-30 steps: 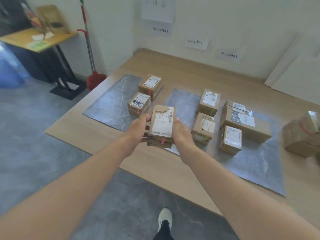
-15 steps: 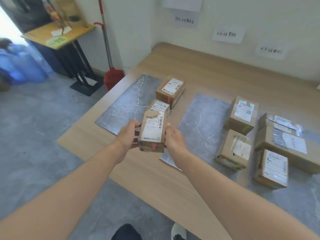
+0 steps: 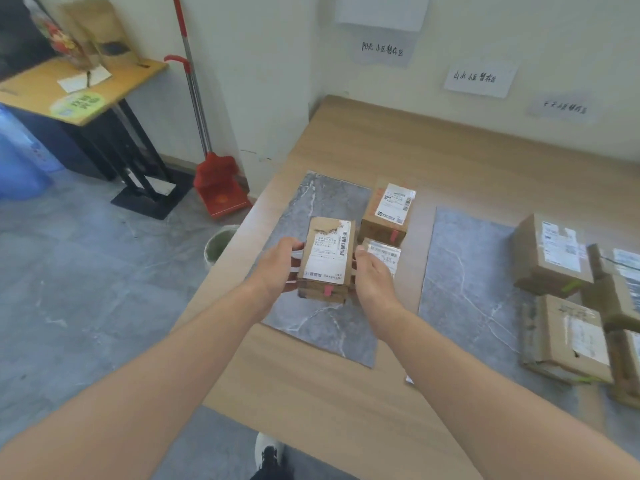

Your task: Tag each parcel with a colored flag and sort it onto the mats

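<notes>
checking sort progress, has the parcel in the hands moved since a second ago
Yes. The held parcel has gone left: it was over the gap between two mats and now hangs over the left mat.

A red dustpan [image 3: 221,194] leans against the pale wall [image 3: 270,81] above grey floor [image 3: 69,299].

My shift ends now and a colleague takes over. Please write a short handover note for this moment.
Hands: left hand and right hand both grip one parcel by its sides, above the left mat. Its red flag is already on.
Left mat: two parcels lie there, the far one red-flagged.
On the middle mat: two green-flagged parcels.
Left to do: likely set the held parcel down on the left mat.
</notes>
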The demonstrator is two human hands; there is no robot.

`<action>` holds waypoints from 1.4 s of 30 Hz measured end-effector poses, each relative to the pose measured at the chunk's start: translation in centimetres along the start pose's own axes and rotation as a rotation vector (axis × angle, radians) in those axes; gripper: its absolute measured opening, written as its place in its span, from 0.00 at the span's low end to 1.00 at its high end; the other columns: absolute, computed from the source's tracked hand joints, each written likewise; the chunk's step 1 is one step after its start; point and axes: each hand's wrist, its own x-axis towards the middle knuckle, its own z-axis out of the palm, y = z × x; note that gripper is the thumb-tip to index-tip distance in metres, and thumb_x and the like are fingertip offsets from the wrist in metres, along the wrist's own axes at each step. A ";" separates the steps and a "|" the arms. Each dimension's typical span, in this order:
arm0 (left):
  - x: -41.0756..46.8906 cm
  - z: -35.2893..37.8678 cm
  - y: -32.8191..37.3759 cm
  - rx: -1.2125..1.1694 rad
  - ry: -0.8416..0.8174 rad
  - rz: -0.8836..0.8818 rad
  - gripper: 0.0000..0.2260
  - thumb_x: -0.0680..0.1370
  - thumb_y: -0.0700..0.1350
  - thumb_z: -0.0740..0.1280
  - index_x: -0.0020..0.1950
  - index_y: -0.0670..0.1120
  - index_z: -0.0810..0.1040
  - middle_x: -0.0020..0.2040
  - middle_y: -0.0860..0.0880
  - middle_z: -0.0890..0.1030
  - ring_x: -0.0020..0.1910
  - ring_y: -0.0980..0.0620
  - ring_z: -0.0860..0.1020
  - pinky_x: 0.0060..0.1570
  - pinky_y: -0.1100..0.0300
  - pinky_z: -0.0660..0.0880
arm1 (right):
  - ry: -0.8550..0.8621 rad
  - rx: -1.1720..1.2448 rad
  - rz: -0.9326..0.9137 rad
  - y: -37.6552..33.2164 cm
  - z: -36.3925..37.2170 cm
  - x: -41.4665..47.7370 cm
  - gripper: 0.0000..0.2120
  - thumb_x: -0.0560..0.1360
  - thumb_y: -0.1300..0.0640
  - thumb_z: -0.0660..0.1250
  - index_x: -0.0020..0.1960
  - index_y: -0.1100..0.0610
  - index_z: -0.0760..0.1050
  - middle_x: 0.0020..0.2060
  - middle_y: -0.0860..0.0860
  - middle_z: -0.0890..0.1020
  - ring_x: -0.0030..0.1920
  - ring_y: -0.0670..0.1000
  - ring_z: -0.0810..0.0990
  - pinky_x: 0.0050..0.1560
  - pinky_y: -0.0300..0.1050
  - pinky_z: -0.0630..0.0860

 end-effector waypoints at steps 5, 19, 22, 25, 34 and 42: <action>4.0 -2.3 1.8 0.001 -0.051 -0.016 0.16 0.83 0.52 0.55 0.60 0.47 0.78 0.49 0.46 0.83 0.45 0.49 0.80 0.49 0.55 0.76 | 0.067 0.038 0.013 -2.2 3.4 2.2 0.17 0.86 0.44 0.52 0.52 0.44 0.78 0.51 0.44 0.83 0.51 0.43 0.80 0.48 0.42 0.74; 15.5 0.3 4.7 -0.108 -0.029 -0.114 0.17 0.83 0.53 0.53 0.57 0.47 0.79 0.48 0.49 0.85 0.46 0.50 0.80 0.48 0.54 0.76 | 0.034 0.113 0.074 -3.1 4.7 12.5 0.16 0.85 0.46 0.57 0.70 0.48 0.71 0.56 0.42 0.79 0.47 0.37 0.73 0.52 0.42 0.67; 18.3 1.7 5.2 -0.107 -0.042 -0.141 0.18 0.83 0.53 0.53 0.60 0.47 0.79 0.49 0.49 0.85 0.47 0.50 0.80 0.51 0.52 0.76 | 0.031 0.116 0.089 -3.7 4.3 14.8 0.14 0.84 0.47 0.57 0.67 0.47 0.72 0.52 0.39 0.81 0.49 0.37 0.76 0.46 0.38 0.69; 21.0 2.9 5.3 -0.103 -0.074 -0.165 0.17 0.83 0.53 0.54 0.60 0.48 0.79 0.54 0.47 0.84 0.53 0.47 0.81 0.60 0.48 0.76 | 0.046 0.127 0.088 -4.3 4.1 17.4 0.20 0.84 0.46 0.56 0.74 0.47 0.68 0.64 0.37 0.77 0.60 0.46 0.77 0.58 0.44 0.69; 28.3 4.8 5.6 -0.107 -0.139 -0.220 0.18 0.84 0.53 0.54 0.62 0.48 0.79 0.52 0.48 0.85 0.50 0.47 0.80 0.61 0.46 0.76 | 0.105 0.099 0.111 -5.3 4.5 22.9 0.33 0.83 0.45 0.58 0.84 0.51 0.50 0.78 0.43 0.63 0.77 0.46 0.63 0.74 0.44 0.59; 30.6 5.2 5.6 -0.091 -0.201 -0.224 0.19 0.83 0.54 0.55 0.64 0.48 0.79 0.52 0.50 0.84 0.50 0.51 0.80 0.54 0.53 0.75 | 0.114 0.103 0.172 -5.4 5.1 24.6 0.36 0.84 0.47 0.58 0.84 0.51 0.41 0.80 0.47 0.61 0.77 0.49 0.62 0.68 0.40 0.59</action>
